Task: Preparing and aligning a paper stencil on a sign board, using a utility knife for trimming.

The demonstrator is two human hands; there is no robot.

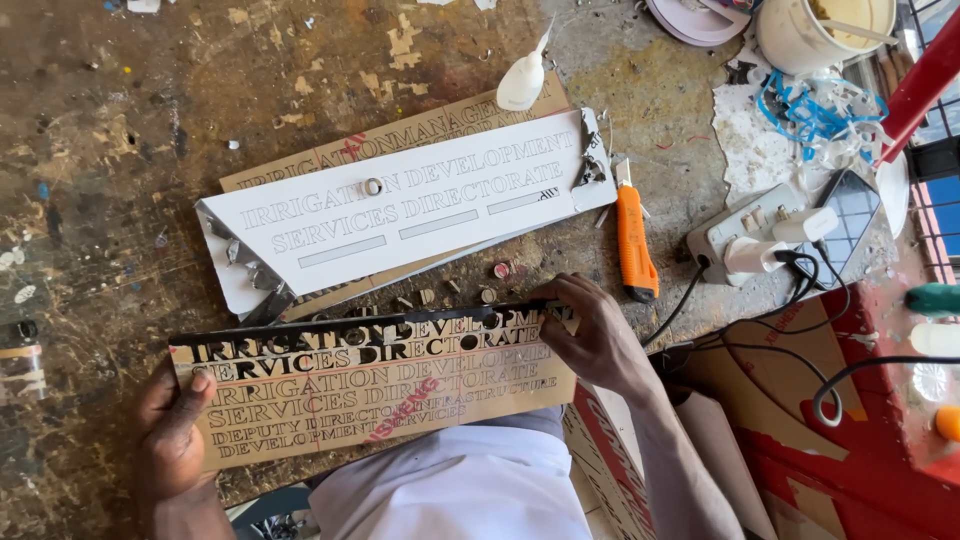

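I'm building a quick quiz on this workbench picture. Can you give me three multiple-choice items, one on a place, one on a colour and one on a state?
1. Where does the utility knife lie?
A. right of the white sign panel
B. on the brown sign board
C. in the bucket

2. What colour is the knife's handle?
A. green
B. orange
C. black

3. How is the brown sign board held?
A. by one hand only
B. it lies untouched
C. by both hands

Answers: 1 A, it rests on the bench just past the panel's right end. 2 B, the handle is plainly orange. 3 C, the left hand grips its left end and the right hand its upper right edge.
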